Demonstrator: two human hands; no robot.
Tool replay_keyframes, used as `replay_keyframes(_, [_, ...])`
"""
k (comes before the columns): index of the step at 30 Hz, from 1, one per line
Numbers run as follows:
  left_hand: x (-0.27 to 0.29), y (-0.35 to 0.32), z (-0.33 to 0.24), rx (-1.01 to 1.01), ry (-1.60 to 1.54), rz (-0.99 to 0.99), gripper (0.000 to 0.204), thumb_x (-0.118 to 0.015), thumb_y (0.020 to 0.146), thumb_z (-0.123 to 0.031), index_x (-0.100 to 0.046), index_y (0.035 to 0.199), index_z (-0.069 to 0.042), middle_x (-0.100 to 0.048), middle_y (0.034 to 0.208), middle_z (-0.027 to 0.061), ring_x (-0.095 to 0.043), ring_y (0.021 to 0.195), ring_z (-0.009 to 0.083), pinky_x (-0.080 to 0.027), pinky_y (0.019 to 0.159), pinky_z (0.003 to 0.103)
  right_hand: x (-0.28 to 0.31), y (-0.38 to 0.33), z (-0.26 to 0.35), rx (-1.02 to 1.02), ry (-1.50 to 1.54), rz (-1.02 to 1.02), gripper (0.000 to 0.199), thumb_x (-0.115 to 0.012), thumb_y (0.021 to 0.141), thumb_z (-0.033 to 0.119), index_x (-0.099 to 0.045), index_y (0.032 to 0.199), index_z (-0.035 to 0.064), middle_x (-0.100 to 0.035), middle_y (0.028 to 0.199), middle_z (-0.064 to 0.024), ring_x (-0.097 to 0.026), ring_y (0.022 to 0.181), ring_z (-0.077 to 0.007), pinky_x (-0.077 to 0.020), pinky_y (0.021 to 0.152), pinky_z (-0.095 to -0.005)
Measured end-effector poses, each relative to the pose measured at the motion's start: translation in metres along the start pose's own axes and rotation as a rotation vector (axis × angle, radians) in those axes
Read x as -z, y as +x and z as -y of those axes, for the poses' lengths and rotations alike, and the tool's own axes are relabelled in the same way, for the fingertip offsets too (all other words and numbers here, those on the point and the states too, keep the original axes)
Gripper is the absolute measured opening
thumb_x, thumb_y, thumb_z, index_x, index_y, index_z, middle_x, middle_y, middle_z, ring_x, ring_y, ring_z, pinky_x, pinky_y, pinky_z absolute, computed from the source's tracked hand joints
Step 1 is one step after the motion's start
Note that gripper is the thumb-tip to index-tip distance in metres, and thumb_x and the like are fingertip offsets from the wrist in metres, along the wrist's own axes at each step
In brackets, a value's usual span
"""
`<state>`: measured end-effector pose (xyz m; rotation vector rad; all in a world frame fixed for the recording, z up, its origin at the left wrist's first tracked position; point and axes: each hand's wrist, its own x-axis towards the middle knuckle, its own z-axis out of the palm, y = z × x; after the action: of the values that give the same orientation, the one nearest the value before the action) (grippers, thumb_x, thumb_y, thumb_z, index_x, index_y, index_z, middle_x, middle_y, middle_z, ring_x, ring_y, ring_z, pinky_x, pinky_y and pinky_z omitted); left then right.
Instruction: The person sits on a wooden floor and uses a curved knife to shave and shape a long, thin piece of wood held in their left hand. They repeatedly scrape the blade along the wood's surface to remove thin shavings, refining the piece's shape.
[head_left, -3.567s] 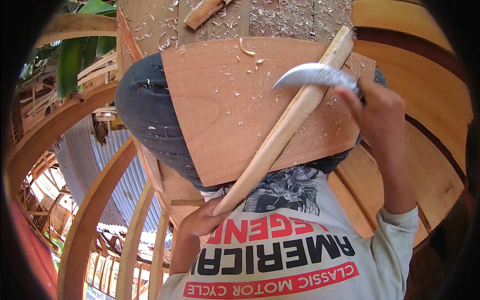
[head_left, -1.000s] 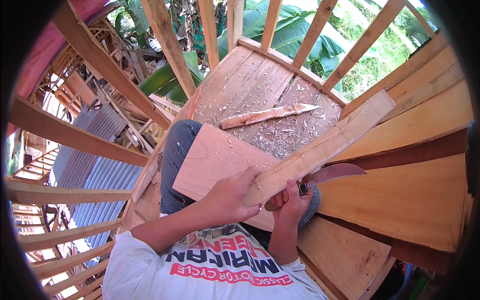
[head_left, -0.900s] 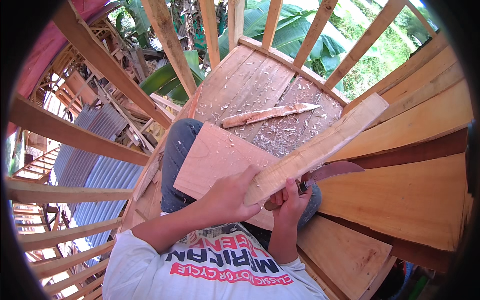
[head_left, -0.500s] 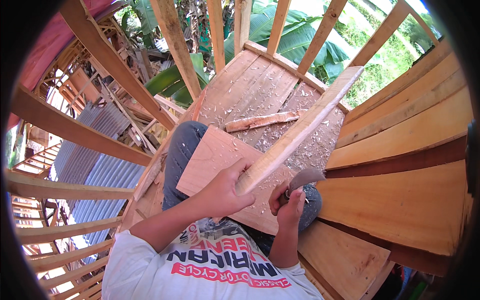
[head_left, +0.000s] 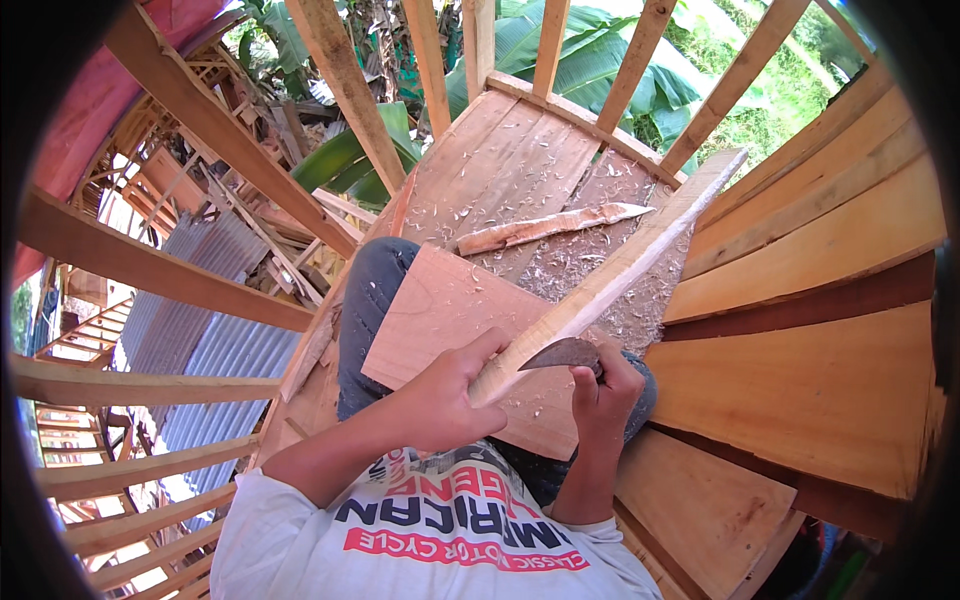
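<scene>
Beyond the flat, pinkish, rectangular wooden board [head_left: 445, 315], we see a tapered brown wood piece [head_left: 540, 230] on the brown plank floor [head_left: 475, 185]. A long, pale wooden bar [head_left: 605, 280] slants above the board's right side; broad orange-brown wooden planks [head_left: 790, 385] lie right of the board, grey corrugated metal sheets [head_left: 235, 365] left.

From my end, the lettering I can pick out is on the person's wht shirt [head_left: 425, 535], upside down in my cam view: a row of red caps [head_left: 445, 487], then a bigger blk row [head_left: 450, 520], then pale caps on a red band [head_left: 465, 552] nearest the pic's bottom edge. Folds hide pts of the top row; sm. dark print on the L is too tiny to read.
</scene>
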<state>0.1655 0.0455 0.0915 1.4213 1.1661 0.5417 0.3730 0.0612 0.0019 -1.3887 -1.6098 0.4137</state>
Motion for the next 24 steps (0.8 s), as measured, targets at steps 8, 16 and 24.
replay_keyframes(8, [0.004,-0.01,-0.001,0.092,-0.045,0.003,0.05,-0.055,0.064,-0.009,-0.046,0.113,-0.005,-0.052,0.089,0.0102,-0.049,0.085,0.0161,-0.039,0.076,0.028,0.004,0.006,0.004,0.007,-0.086,-0.002,0.065,-0.061,0.07,0.067,-0.051,0.061,0.003,-0.041,0.049,-0.0116,-0.045,0.044,-0.0298,-0.0341,0.042,-0.0343])
replay_keyframes(16, [0.008,-0.02,0.002,0.123,-0.052,-0.022,0.051,-0.054,0.064,-0.007,-0.045,0.113,-0.005,-0.05,0.084,0.0066,-0.048,0.079,0.0144,-0.039,0.072,0.028,-0.002,0.005,0.002,-0.018,-0.103,-0.006,0.064,-0.066,0.066,0.065,-0.051,0.061,0.0031,-0.042,0.05,-0.0109,-0.044,0.044,-0.0288,-0.0337,0.042,-0.0338])
replay_keyframes(24, [0.014,-0.041,0.007,0.214,-0.126,0.017,0.048,-0.054,0.064,-0.006,-0.044,0.111,-0.006,-0.046,0.077,0.0026,-0.044,0.071,0.0105,-0.037,0.065,0.025,-0.002,0.013,-0.007,-0.2,-0.029,-0.13,0.06,-0.06,0.081,0.055,-0.048,0.062,-0.0005,-0.034,0.05,-0.01,-0.032,0.046,-0.0214,-0.03,0.045,-0.0345])
